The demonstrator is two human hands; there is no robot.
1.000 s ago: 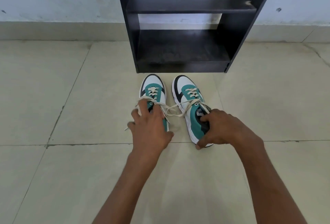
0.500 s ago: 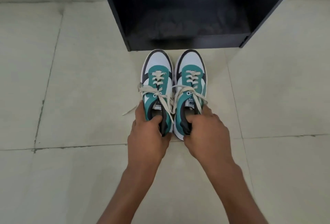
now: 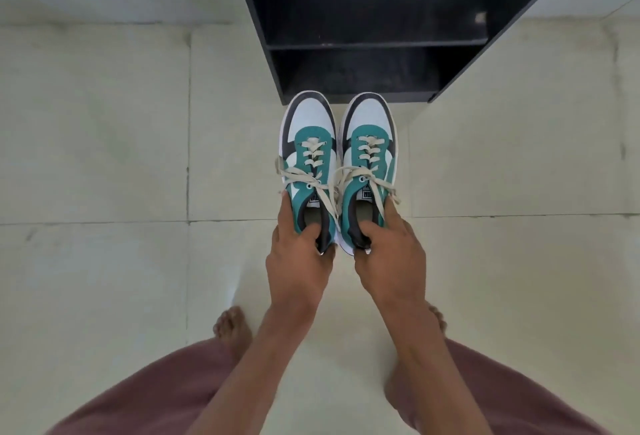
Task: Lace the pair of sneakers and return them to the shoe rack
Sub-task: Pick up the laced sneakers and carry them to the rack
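Two teal, white and black sneakers with cream laces are held side by side, toes pointing at the black shoe rack [image 3: 356,43]. My left hand [image 3: 298,261] grips the heel collar of the left sneaker [image 3: 308,154], thumb inside the opening. The right sneaker [image 3: 369,154] is gripped the same way at its heel by my right hand [image 3: 391,258]. Both pairs of laces are tied in loose bows. The toes reach the front edge of the rack's bottom shelf.
Pale floor tiles [image 3: 104,157] stretch left and right of the rack. My bare feet [image 3: 233,330] and pinkish trouser legs [image 3: 138,396] are at the bottom of the view. A wall base [image 3: 104,8] runs behind the rack.
The sneakers were pulled together and taken by their heels; now both are lifted and held in front of the rack. The view has risen, showing my legs and feet.
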